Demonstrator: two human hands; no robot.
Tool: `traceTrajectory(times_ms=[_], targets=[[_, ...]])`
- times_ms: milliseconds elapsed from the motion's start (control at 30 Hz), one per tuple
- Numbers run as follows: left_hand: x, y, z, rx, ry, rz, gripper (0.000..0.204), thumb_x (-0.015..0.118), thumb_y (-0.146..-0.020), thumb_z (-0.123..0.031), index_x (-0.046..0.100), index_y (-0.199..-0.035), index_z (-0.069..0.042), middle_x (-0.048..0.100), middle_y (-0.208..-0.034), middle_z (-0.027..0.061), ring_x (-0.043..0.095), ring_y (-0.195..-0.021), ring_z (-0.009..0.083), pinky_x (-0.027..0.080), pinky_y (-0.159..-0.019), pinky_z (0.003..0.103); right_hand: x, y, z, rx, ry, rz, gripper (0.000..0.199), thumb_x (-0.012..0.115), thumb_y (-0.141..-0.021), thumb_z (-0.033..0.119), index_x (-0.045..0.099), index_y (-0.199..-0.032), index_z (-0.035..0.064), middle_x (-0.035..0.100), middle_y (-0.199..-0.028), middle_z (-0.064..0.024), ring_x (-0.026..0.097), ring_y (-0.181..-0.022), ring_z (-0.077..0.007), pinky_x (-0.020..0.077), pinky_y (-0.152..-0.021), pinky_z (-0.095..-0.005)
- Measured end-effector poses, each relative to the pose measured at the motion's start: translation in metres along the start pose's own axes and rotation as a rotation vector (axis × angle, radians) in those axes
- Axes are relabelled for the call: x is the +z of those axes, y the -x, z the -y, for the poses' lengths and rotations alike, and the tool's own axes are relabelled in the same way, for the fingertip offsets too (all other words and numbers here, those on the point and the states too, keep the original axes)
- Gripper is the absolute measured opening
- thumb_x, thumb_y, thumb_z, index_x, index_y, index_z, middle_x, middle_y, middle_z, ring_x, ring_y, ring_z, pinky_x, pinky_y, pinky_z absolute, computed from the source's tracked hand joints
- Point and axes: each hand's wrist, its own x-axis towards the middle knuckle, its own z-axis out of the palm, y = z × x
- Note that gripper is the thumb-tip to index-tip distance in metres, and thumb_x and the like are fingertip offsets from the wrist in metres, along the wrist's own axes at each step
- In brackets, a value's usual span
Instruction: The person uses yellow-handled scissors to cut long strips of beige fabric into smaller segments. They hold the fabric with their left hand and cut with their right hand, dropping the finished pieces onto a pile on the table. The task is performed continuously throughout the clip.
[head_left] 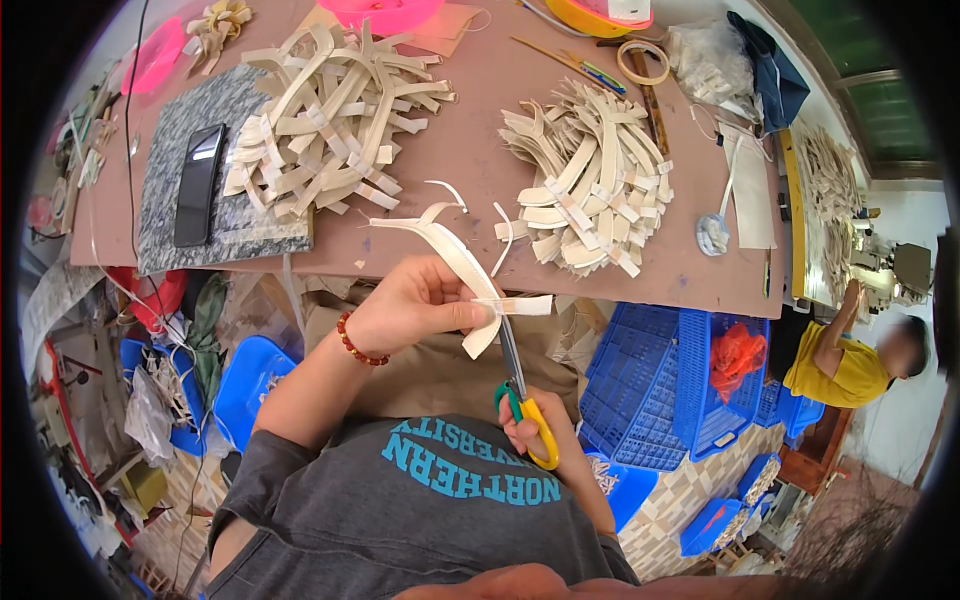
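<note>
My left hand [405, 308] pinches a curved cream fabric strap [456, 258] with a short pale tab [527, 306] sticking out to the right, held just in front of the table edge. Fingers of my right hand [545, 412] are in the loops of scissors [513, 362] with green and yellow handles. The blades point up and reach the strap beside the tab; whether they are cutting is too small to tell. Beyond my hands lie two heaps of similar straps, a left heap [325, 125] and a right heap [598, 180]. A loose thin trimming [504, 236] lies between them.
A black phone [200, 185] rests on a grey stone slab [165, 130] at the left. Pens [600, 76] and a tape roll [643, 62] lie at the back of the brown table [420, 90]. Blue crates [640, 385] stand right of me; a person in yellow [835, 365] works farther right.
</note>
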Motion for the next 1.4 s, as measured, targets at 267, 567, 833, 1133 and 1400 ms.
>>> traceTrajectory(times_ms=[267,567,833,1133,1400], targets=[[-0.001,0.003,-0.002,0.005,-0.055,0.021,0.021,0.061,-0.085,-0.005,0.060,-0.105,0.001,0.065,-0.094,0.0053,0.060,-0.086,0.0098,0.049,-0.076,0.023,0.001,-0.001,-0.002,-0.025,0.058,-0.009,0.039,0.065,-0.081,0.041,0.052,-0.080,0.0044,0.048,-0.059,0.0023,0.047,-0.049,-0.0043,0.0358,-0.046,-0.0195],[0.000,0.006,-0.012,-0.037,-0.120,0.032,0.022,0.064,-0.083,-0.005,0.061,-0.104,0.001,0.066,-0.093,0.0061,0.061,-0.083,0.0101,0.049,-0.076,0.024,0.003,-0.005,-0.001,-0.135,0.138,0.018,0.034,0.064,-0.081,0.036,0.052,-0.078,0.0037,0.048,-0.063,0.0018,0.046,-0.058,-0.0056,0.0370,-0.054,-0.0221],[-0.004,0.005,-0.016,-0.052,-0.191,0.082,0.021,0.065,-0.082,-0.004,0.063,-0.102,0.002,0.066,-0.092,0.0062,0.061,-0.084,0.0097,0.049,-0.075,0.023,0.000,0.001,0.002,-0.027,0.173,0.011,0.028,0.063,-0.081,0.030,0.053,-0.078,0.0037,0.049,-0.064,0.0003,0.047,-0.058,-0.0069,0.0379,-0.054,-0.0231],[-0.006,0.003,-0.015,-0.101,-0.187,0.153,0.021,0.065,-0.081,-0.004,0.063,-0.101,0.003,0.065,-0.091,0.0061,0.061,-0.083,0.0093,0.049,-0.075,0.023,-0.001,-0.001,-0.010,-0.042,0.108,0.056,0.043,0.062,-0.081,0.045,0.051,-0.078,0.0039,0.048,-0.062,0.0023,0.047,-0.057,-0.0051,0.0372,-0.051,-0.0210],[-0.003,-0.001,-0.011,-0.114,-0.146,0.127,0.026,0.063,-0.082,-0.002,0.059,-0.108,0.002,0.064,-0.093,0.0057,0.061,-0.085,0.0100,0.049,-0.076,0.024,0.001,-0.004,0.000,-0.056,0.072,0.040,0.045,0.058,-0.082,0.049,0.050,-0.079,0.0051,0.047,-0.065,0.0028,0.044,-0.056,-0.0049,0.0354,-0.050,-0.0207]])
